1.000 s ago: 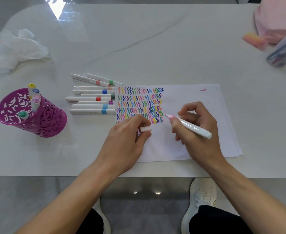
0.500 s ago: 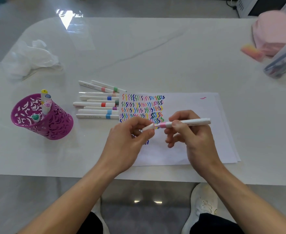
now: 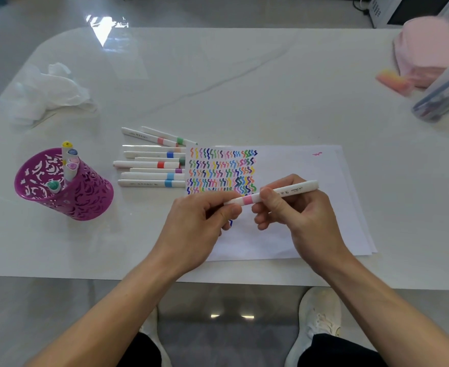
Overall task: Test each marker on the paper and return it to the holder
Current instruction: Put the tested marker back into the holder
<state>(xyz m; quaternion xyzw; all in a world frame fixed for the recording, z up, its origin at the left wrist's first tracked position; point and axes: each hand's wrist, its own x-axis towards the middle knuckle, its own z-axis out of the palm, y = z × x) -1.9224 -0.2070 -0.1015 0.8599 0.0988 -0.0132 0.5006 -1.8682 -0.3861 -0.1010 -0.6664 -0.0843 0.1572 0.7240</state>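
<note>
**A:** At centre, just over the sheet, what's the grip?

**B:** Both hands on one pen. Right hand [image 3: 297,215] has thumb & fingers curled round the barrel of the pink-banded marker [image 3: 292,191]. Left hand [image 3: 199,221] pinches its white cap [image 3: 234,201] btw thumb & forefinger. Cap end sits against the pink band; can't tell if it's fully clicked on.

**A:** How does the pen lie?

**B:** Nearly level, butt end a bit higher, pointing to 2 o'clock. It's held above the paper [image 3: 297,165], not touching it.

**A:** And the paper?

**B:** White stack, flat on the white marble-look table [image 3: 218,75]. A block of coloured squiggles [image 3: 222,170] is at 12 o'clock, just beyond the left knuckles. A small pink mark [image 3: 317,154] is at 1 o'clock, near the far edge.

**A:** Other pens?

**B:** A row of loose white markers [image 3: 152,165] lies at 10 o'clock, their ends touching the paper's left edge. The purple cut-out holder [image 3: 67,192] is at 9 o'clock, well apart from the hands, w/ a few markers [image 3: 69,160] standing in it.

**A:** Anything else?

**B:** Crumpled white plastic [image 3: 45,94] at 10 o'clock, far. Pink cloth bundle [image 3: 427,49] & a clear pen case [image 3: 446,96] at 2 o'clock, both blurred.
</note>
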